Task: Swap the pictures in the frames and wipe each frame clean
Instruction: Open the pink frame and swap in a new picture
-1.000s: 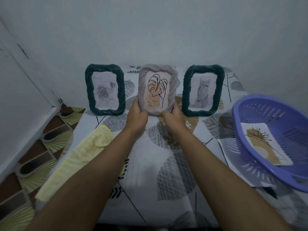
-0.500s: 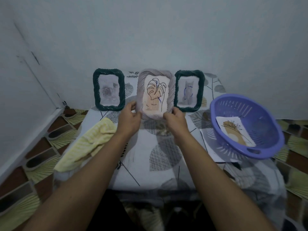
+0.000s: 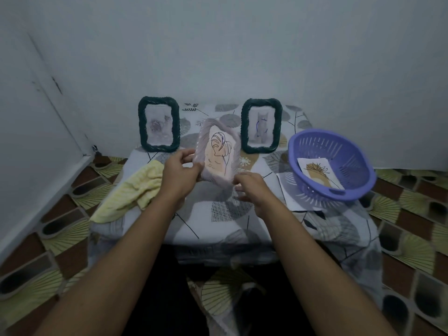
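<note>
L hand [image 3: 180,177] grips the pale purple frame [image 3: 218,154] by its left edge, tilted, over the table [image 3: 218,226]. It sits btw the left green frame [image 3: 158,127] and right green frame [image 3: 261,126]. R hand [image 3: 254,192] is at its low right corner, fingers bent; too blurry to tell if it holds. The purple basket [image 3: 339,190] has 1 pic [image 3: 320,173] inside, w/ a paper sheet [image 3: 288,195] under it.

Table [image 3: 218,229]: left green frame [image 3: 158,127], right green frame [image 3: 261,126], yellow cloth [image 3: 131,190], paper [image 3: 288,192], basket [image 3: 349,166].
</note>
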Tool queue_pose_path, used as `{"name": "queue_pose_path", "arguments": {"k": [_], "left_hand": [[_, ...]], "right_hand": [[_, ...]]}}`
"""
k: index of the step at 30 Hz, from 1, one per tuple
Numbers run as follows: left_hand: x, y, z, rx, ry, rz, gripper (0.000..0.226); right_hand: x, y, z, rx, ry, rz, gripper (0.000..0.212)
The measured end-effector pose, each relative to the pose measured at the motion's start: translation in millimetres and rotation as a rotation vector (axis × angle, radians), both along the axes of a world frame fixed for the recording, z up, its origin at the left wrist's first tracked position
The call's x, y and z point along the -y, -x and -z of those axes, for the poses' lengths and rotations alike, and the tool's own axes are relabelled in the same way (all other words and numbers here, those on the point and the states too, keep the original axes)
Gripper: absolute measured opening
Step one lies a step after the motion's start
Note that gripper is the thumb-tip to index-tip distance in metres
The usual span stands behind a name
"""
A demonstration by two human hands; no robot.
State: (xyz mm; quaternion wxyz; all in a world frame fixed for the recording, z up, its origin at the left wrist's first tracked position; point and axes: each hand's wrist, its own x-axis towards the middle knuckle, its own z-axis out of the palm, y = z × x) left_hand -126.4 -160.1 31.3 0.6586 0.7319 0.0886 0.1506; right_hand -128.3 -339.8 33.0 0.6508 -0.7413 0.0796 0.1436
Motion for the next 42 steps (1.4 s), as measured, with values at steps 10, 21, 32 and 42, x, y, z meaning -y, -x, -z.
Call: {"name": "queue_pose_path", "arguments": {"k": [10, 21, 32, 42], "left_hand": [[24, 37, -11, 0.185, -0.668, 0.046, 0.053], [46, 48, -10, 0.263, -0.937, 0.258, 0.036], [15, 20, -25, -0.191, -0.416, 0.067, 0.054], [5, 10, -4, -0.288, -0.233, 0.103, 0.047]], "right_hand": [[-4, -5, -17, 0.251, 0.128, 0.093, 0.032], [9, -4, -9, 0.182, 0.044, 0.275, 0.026], [36, -12, 9, 0.198, 0.053, 0.192, 0.040], [35, -16, 11, 0.234, 0.068, 0.161, 0.037]]}}
